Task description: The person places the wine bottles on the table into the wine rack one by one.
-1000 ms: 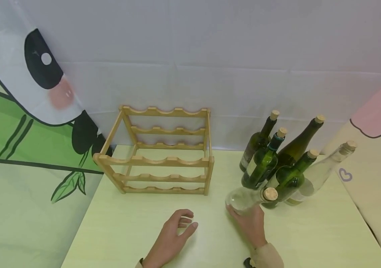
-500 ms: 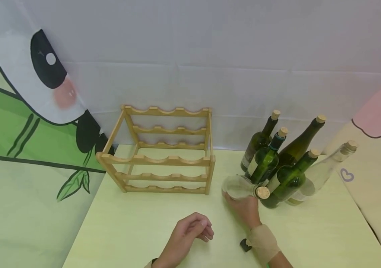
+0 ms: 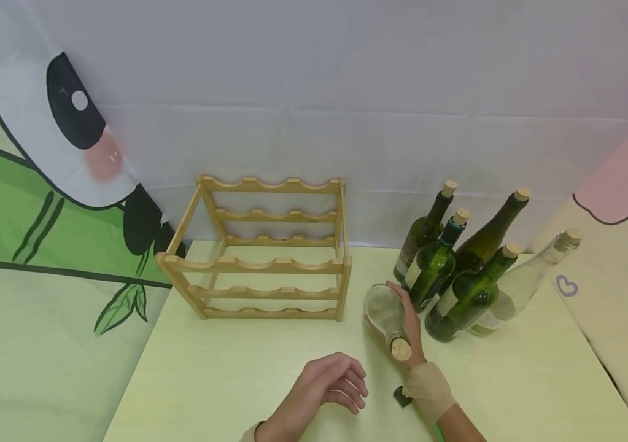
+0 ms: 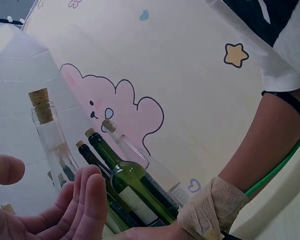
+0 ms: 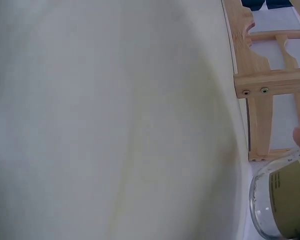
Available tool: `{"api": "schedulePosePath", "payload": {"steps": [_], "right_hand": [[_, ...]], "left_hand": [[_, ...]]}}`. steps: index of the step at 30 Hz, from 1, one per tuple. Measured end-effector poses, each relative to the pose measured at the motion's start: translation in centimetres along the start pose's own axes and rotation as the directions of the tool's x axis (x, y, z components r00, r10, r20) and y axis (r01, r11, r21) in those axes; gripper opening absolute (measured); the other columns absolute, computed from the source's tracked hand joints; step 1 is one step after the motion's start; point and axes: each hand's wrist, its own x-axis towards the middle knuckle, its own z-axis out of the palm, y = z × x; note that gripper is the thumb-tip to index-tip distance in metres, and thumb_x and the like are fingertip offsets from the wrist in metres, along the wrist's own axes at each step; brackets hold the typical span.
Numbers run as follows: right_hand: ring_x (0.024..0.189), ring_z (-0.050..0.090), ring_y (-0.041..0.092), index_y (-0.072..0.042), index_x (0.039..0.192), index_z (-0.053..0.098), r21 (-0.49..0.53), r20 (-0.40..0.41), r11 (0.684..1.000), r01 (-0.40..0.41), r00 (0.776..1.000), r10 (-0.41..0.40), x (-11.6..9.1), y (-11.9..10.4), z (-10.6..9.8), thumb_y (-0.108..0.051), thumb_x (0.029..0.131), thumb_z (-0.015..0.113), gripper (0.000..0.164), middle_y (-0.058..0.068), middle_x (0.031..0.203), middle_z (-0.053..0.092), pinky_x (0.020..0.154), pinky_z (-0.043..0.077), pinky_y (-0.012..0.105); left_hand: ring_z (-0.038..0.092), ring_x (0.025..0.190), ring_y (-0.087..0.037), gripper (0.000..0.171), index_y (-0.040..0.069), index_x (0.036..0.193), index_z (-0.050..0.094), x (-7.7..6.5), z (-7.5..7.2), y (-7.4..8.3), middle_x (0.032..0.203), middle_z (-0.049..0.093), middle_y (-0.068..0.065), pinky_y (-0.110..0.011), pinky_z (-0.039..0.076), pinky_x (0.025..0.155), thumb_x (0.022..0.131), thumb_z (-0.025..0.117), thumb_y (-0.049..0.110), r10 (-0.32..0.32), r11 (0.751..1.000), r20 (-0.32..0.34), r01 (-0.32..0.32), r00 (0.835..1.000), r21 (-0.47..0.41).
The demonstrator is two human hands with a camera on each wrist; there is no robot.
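Note:
In the head view my right hand (image 3: 414, 331) grips a clear glass bottle (image 3: 385, 310) from below and the right side, its corked neck tipped toward me. The right wrist view shows the bottle's base and label (image 5: 285, 200), with one fingertip on the glass. My left hand (image 3: 327, 387) hovers to the left of the bottle, fingers relaxed and apart from it. In the left wrist view, the left fingers (image 4: 92, 200) spread in front of the bottle's corked neck (image 4: 42, 110).
A wooden wine rack (image 3: 269, 265) with scalloped rails stands left of centre. Several corked bottles stand together at the right, among them a green one (image 3: 463, 301) and a clear one (image 3: 534, 273). A patterned cloth hangs behind the table (image 3: 209, 380).
The held bottle has swung so its cork points toward me rather than right, and it has shifted slightly left. My left hand has moved right, nearer the bottle.

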Motion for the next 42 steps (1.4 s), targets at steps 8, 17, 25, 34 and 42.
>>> {"api": "schedulePosePath", "payload": {"steps": [8, 17, 25, 34, 42], "right_hand": [[0.147, 0.048, 0.027, 0.001, 0.155, 0.047, -0.137, 0.021, 0.985, 0.1, 0.995, -0.098, 0.8, 0.6, -0.2, 0.023, 0.089, 0.052, 0.07, 0.021, 0.154, 0.054, 0.122, 0.028, 0.02], [0.146, 0.046, 0.043, 0.002, 0.154, 0.047, -0.198, 0.036, 0.964, 0.176, 0.984, -0.172, 1.2, 0.7, 0.1, 0.011, 0.076, 0.075, 0.084, 0.02, 0.158, 0.051, 0.12, 0.029, 0.02], [0.15, 0.042, 0.039, -0.001, 0.154, 0.047, -0.247, 0.063, 0.95, 0.193, 0.981, -0.183, 1.4, 0.5, 0.3, 0.006, 0.079, 0.086, 0.086, 0.016, 0.16, 0.048, 0.118, 0.037, 0.042], [0.152, 0.04, 0.038, 0.0, 0.15, 0.051, -0.27, 0.036, 0.936, 0.227, 0.974, -0.225, 1.6, 0.9, 0.5, 0.012, 0.07, 0.083, 0.087, 0.017, 0.158, 0.049, 0.127, 0.027, 0.032], [0.15, 0.041, 0.042, -0.001, 0.147, 0.054, -0.332, 0.021, 0.923, 0.195, 0.98, -0.199, 1.6, 0.1, 0.7, 0.007, 0.067, 0.085, 0.086, 0.016, 0.156, 0.052, 0.127, 0.029, 0.042]], "left_hand": [[0.076, 0.085, -0.014, 0.052, -0.012, 0.125, 0.062, 0.1, -0.1, 1.6, 0.102, 0.075, -0.013, -0.031, 0.064, 0.079, 0.118, 0.042, 0.035, -0.075, 0.997, 0.055, 0.075, 0.996, -0.004], [0.077, 0.087, -0.014, 0.064, -0.004, 0.131, 0.064, 0.0, -0.3, 3.1, 0.108, 0.078, -0.01, -0.033, 0.064, 0.082, 0.116, 0.036, 0.051, -0.227, 0.972, 0.157, 0.233, 0.961, -0.019], [0.077, 0.079, -0.011, 0.058, -0.006, 0.135, 0.062, 0.1, -0.4, 3.3, 0.1, 0.078, -0.004, -0.029, 0.064, 0.073, 0.115, 0.042, 0.045, -0.256, 0.96, 0.161, 0.27, 0.953, -0.071], [0.075, 0.079, -0.016, 0.044, -0.002, 0.125, 0.066, -0.1, -1.7, 2.7, 0.097, 0.077, -0.008, -0.031, 0.063, 0.068, 0.114, 0.049, 0.038, -0.298, 0.954, 0.115, 0.29, 0.948, 0.079], [0.076, 0.089, -0.02, 0.034, 0.0, 0.124, 0.066, -0.5, -3.1, 2.8, 0.102, 0.077, -0.011, -0.031, 0.062, 0.067, 0.111, 0.053, 0.027, -0.335, 0.931, 0.091, 0.314, 0.938, 0.187]]}}
